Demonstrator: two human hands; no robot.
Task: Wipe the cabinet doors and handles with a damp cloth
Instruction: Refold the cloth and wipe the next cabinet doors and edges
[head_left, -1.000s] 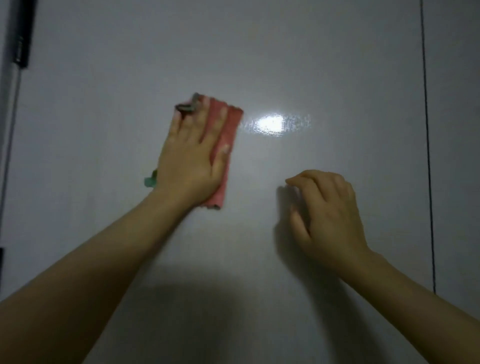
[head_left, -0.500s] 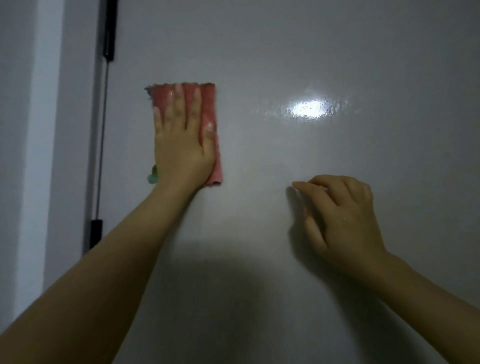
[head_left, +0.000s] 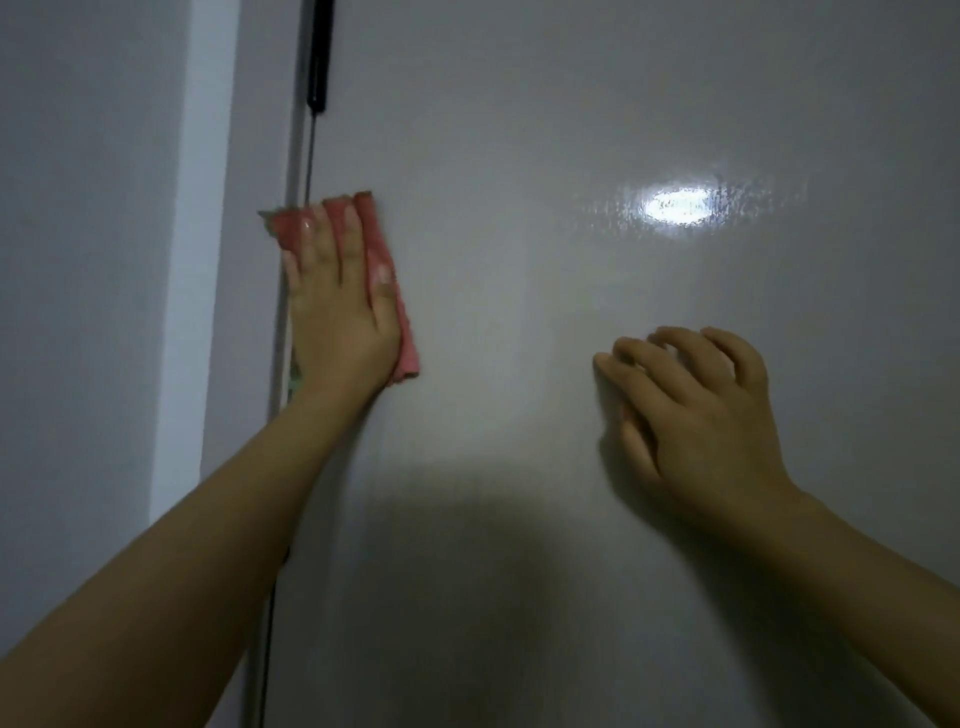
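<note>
Left hand (head_left: 337, 317), fingers flat on the pink cloth (head_left: 382, 270), has swept left to the cabinet door (head_left: 545, 467) edge. Right hand (head_left: 696, 410), loosely curled and holding nothing, probably braces the door right of the cloth. Middle looks covered.

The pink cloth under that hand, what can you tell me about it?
The pink cloth looks like soft fabric folded into a long, narrow pad, with a greenish edge showing at its top left corner and below the wrist. It lies flat against the glossy grey cabinet door, close to the door's left edge. The left hand presses on it with straight fingers and covers most of it. Whether it is damp cannot be seen.
</note>
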